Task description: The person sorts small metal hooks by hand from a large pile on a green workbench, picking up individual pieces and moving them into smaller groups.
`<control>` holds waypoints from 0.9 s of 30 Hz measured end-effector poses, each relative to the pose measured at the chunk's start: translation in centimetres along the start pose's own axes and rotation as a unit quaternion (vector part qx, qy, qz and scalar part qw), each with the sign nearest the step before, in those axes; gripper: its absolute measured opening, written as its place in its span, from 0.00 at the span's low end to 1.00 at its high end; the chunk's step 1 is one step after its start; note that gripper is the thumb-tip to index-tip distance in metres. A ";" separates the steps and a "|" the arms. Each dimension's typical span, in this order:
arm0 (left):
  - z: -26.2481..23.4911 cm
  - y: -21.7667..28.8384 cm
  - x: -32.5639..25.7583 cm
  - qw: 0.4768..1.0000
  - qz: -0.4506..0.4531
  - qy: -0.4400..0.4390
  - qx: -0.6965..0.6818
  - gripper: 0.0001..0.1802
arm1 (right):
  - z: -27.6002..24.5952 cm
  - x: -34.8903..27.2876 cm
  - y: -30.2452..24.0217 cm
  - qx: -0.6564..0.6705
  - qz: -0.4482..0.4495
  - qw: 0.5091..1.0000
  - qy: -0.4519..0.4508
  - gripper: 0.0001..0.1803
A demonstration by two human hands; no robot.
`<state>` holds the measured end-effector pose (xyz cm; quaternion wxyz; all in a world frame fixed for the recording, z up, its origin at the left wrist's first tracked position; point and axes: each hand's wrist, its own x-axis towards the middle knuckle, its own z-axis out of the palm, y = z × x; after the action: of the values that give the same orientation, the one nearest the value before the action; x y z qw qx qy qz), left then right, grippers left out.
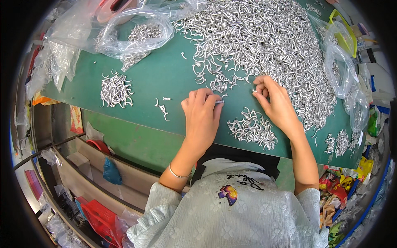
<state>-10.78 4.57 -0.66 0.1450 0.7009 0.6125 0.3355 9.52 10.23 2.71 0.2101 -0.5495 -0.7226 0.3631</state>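
Observation:
My left hand [201, 113], a bangle on its wrist, is closed in a pinch over the green table. Between thumb and fingers it holds a small curved silver piece [219, 101]. My right hand [273, 101] hovers by the edge of a large heap of such pieces [264, 37], thumb and fingers curled together. A tiny silver bit shows at its fingertips, too small to make out fully. Below and between the hands lies a small pile of silver pieces [253, 129]. Loose pieces [223, 80] are scattered just beyond my left hand.
Left on the green table [144, 93] sit another pile [116, 89] and a few stray pieces [162, 108]. A clear plastic bag [138, 35] holds more at the back left. Small clusters [342, 142] lie at right, near a yellow-green basket [344, 33]. A red basket [101, 219] stands lower left.

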 end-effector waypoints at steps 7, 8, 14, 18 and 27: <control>0.4 -0.3 0.0 1.000 0.029 0.010 -0.005 0.08 | -1.4 -0.7 -0.3 0.066 0.034 0.997 -0.021 0.09; 0.4 -0.3 0.0 1.000 0.029 0.007 -0.001 0.08 | -1.8 -1.0 -0.7 0.114 0.073 0.990 -0.039 0.09; 0.3 0.1 -0.1 0.999 0.037 0.015 -0.017 0.10 | -2.0 -1.3 0.7 -0.053 -0.039 0.997 0.028 0.10; 0.9 0.7 0.0 0.998 0.044 0.014 -0.041 0.10 | -1.1 -1.7 1.5 -0.108 -0.115 0.987 -0.012 0.09; 2.1 1.8 0.0 0.997 0.059 0.001 -0.048 0.11 | -0.5 -0.4 0.9 -0.117 -0.110 0.985 0.070 0.05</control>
<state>-8.05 4.64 -1.03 0.1585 0.7277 0.5533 0.3731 10.61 10.13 2.39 0.2334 -0.5112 -0.7997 0.2113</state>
